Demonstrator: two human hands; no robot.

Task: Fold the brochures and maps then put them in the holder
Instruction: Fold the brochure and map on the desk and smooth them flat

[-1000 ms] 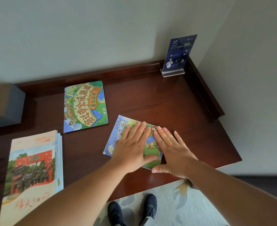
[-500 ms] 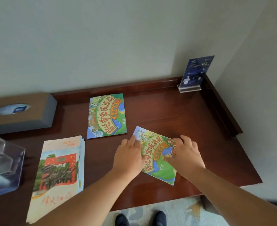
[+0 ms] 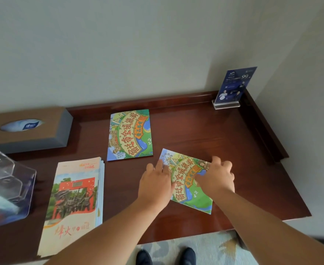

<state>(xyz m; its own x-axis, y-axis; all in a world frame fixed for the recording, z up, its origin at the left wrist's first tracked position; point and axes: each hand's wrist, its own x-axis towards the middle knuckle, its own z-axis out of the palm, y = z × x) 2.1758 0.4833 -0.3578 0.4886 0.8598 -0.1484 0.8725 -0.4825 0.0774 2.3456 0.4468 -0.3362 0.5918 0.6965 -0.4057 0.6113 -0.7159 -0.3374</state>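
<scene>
Pale walls point(image 3: 138, 54) meet in a corner behind a dark red-brown wooden desk point(image 3: 224, 142) with a raised lip along its back and right sides. Patterned carpet point(image 3: 214, 251) shows below the front edge. On the desk's left lie a tall stack of brochures point(image 3: 75, 197) and, behind it, a brown tissue box point(image 3: 33, 129). A clear plastic holder point(image 3: 6, 186) sits at the far left edge of view.

2 matching illustrated maps lie flat. The second map point(image 3: 130, 134) rests mid-desk, its long axis running almost straight away from the person. The folded map point(image 3: 184, 182) lies nearer the front, turned at a slant: its long axis runs from far left to near right, title lettering following that line.

The left hand point(image 3: 155, 180) rests with fingers nearly straight on this map's left edge. The right hand point(image 3: 217, 178) has curled fingers over the right edge and its thumb on top, pinching the paper.

A blue sign stand point(image 3: 233, 87) stands in the back corner. 2 dark shoes point(image 3: 144, 258) show below.
</scene>
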